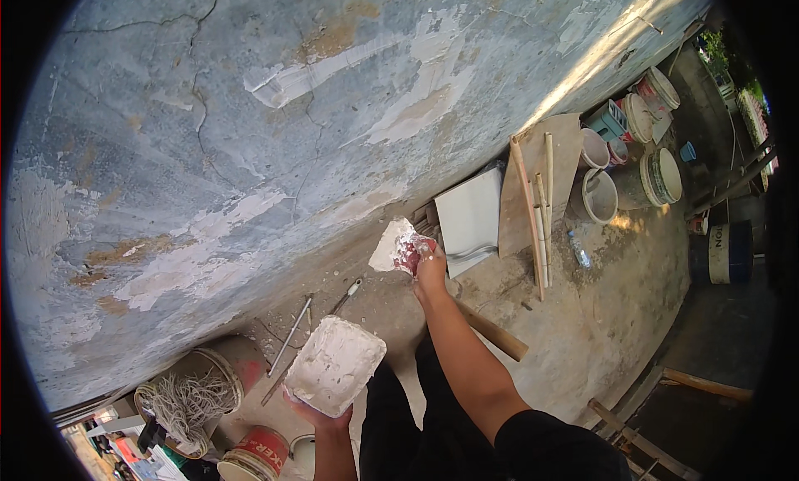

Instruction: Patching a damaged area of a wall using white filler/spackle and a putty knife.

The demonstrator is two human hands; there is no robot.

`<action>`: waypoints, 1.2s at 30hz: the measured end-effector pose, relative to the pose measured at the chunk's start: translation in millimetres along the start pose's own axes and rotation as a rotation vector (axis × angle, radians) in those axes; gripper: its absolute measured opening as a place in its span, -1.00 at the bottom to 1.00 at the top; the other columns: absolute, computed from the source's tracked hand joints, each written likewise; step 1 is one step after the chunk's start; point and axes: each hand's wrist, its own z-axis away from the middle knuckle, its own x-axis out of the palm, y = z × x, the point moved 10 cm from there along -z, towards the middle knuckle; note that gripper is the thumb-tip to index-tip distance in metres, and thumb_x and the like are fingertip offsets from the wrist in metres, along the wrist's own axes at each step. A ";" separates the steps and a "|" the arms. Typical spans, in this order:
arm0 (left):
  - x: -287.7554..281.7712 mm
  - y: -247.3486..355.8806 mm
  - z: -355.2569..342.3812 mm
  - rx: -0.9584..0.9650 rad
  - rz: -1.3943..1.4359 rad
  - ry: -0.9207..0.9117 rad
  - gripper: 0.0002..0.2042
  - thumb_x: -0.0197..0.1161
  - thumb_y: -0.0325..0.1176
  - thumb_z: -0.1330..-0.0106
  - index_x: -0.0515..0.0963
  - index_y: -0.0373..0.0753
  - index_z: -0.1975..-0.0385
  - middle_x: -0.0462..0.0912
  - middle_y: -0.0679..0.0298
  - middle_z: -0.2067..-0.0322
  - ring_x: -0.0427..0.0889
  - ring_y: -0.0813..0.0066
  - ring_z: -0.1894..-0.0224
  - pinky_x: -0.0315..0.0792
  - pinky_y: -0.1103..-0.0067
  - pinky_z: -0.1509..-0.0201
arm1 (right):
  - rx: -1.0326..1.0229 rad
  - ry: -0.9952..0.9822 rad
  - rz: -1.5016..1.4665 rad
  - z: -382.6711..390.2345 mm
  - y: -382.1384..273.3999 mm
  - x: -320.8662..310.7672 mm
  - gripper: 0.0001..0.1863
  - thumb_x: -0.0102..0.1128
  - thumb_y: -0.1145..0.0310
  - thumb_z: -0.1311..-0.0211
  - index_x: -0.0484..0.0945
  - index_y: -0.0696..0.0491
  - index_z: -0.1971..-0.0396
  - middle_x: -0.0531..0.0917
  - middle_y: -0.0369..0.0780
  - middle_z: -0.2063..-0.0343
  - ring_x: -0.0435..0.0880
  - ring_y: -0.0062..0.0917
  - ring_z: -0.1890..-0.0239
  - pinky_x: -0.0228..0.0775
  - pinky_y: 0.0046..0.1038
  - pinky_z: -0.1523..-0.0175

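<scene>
My right hand point(429, 269) grips a putty knife point(391, 246) whose blade is coated in white plaster, with red showing under the smears near the handle. The knife is held out near the foot of the cracked grey-blue wall point(216, 106), which has white and tan patches. Low in the middle, my left hand point(320, 419) holds a rectangular container point(333, 363) of white plaster, its fingers mostly hidden beneath it. The container and knife are apart.
Metal rods point(290, 335) and a wooden post point(491, 331) lie below. White panels point(470, 219), a board with poles point(520, 202), several buckets point(599, 198) and a bottle point(578, 248) are rightward. A bucket of rope point(187, 402) stands lower left; a barrel point(724, 252) is at far right.
</scene>
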 end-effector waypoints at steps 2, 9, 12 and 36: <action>0.1 -3.6 -0.6 -0.025 0.015 0.008 -0.26 -0.17 0.28 -0.24 0.28 -0.17 -0.27 0.33 0.15 -0.26 0.34 0.01 -0.26 0.26 0.05 -0.29 | -0.043 0.004 -0.013 -9.9 -7.0 14.1 -0.85 -0.04 0.55 -0.30 0.52 0.18 0.23 0.63 -0.21 0.38 0.65 -0.50 0.39 0.58 -0.44 0.26; 1.0 -5.3 -1.0 -0.014 0.003 0.003 -0.26 -0.16 0.28 -0.24 0.28 -0.17 -0.27 0.33 0.15 -0.26 0.36 0.01 -0.25 0.30 0.03 -0.26 | -0.071 -0.004 0.139 -9.3 -5.4 -2.1 -0.91 0.00 0.58 -0.26 0.51 0.14 0.32 0.59 -0.30 0.43 0.55 -0.64 0.43 0.45 -0.53 0.31; 3.7 -7.7 -1.4 -0.032 0.000 -0.010 -0.27 -0.16 0.27 -0.25 0.29 -0.17 -0.26 0.35 0.15 -0.25 0.37 0.02 -0.24 0.30 0.03 -0.25 | -0.147 -0.012 0.160 -14.7 -11.9 12.8 -0.93 0.05 0.56 -0.25 0.51 0.12 0.33 0.54 -0.33 0.46 0.48 -0.68 0.45 0.36 -0.56 0.34; 15.3 -9.0 -7.4 -0.014 -0.034 -0.035 -0.26 -0.14 0.29 -0.25 0.27 -0.15 -0.28 0.33 0.18 -0.27 0.33 0.03 -0.27 0.21 0.04 -0.32 | -0.099 0.103 0.105 -39.1 11.9 -24.3 -0.88 -0.04 0.55 -0.28 0.51 0.14 0.28 0.61 -0.24 0.40 0.62 -0.55 0.38 0.49 -0.47 0.30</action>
